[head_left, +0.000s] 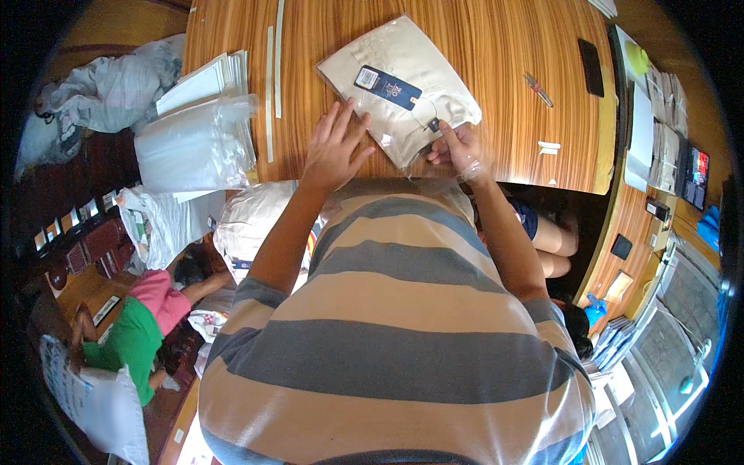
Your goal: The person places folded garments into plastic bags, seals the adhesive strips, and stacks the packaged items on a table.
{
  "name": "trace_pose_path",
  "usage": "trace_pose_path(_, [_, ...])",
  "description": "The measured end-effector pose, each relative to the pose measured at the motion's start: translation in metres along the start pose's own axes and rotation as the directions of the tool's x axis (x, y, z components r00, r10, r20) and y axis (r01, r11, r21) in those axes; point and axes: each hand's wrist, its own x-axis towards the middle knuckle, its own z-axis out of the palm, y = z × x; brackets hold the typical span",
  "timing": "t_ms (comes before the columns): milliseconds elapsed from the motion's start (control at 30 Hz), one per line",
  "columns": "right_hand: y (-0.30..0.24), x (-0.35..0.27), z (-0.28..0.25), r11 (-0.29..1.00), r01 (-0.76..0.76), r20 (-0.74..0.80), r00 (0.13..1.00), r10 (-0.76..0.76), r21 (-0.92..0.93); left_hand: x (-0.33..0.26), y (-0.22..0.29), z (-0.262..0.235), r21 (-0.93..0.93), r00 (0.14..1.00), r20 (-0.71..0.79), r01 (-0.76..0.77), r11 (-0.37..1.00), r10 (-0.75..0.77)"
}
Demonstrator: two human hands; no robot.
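A folded cream garment [453, 81] lies on the wooden table inside a clear plastic bag [397, 147], turned at an angle. A dark blue hang tag [388, 87] with a white label rests across its upper side. Near the collar end sits a small black tag [433, 124]. My left hand [338, 151] is open, fingers spread, with its fingertips by the bag's left edge. At the near right corner my right hand [459, 149] is closed on the plastic at the bag's loose end. Its curled fingers are partly hidden, and clear film shows around the wrist.
Clear plastic bags [194, 151] and white sheets [203, 84] are stacked at the table's left edge. To the right lie small thread snips [538, 91], a white strip [549, 147] and a black phone [590, 67]. A person in green [128, 349] is at lower left; someone's bare legs [556, 240] show beneath the table.
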Motion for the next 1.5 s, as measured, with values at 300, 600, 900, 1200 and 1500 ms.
trace_pose_path(300, [0.003, -0.007, 0.001, 0.998, 0.037, 0.008, 0.999, -0.037, 0.058, -0.094, -0.024, -0.001, -0.190, 0.988, 0.077, -0.119, 0.975, 0.135])
trace_pose_path(600, [0.039, -0.063, -0.028, 0.963, 0.022, 0.123, 0.991, -0.057, 0.269, -0.008, 0.038, 0.057, -0.018, 0.936, 0.174, -0.307, 0.952, 0.305])
trace_pose_path(900, [0.062, -0.118, -0.076, 0.671, 0.488, -0.263, 0.663, -0.701, -0.558, 0.041, 0.062, -0.024, -0.569, 0.947, -0.140, -0.315, 0.760, 0.288])
trace_pose_path(1200, [-0.168, -0.047, -0.007, 0.616, 0.770, -0.214, 0.582, -0.785, -0.164, 0.186, 0.034, -0.100, -0.890, 0.927, -0.175, -0.006, 0.456, -0.330])
trace_pose_path(1500, [-0.001, -0.005, -0.030, 0.988, 0.152, -0.289, 0.948, -0.136, 0.035, 0.135, 0.089, 0.059, -0.132, 0.961, -0.271, 0.021, 0.991, -0.057])
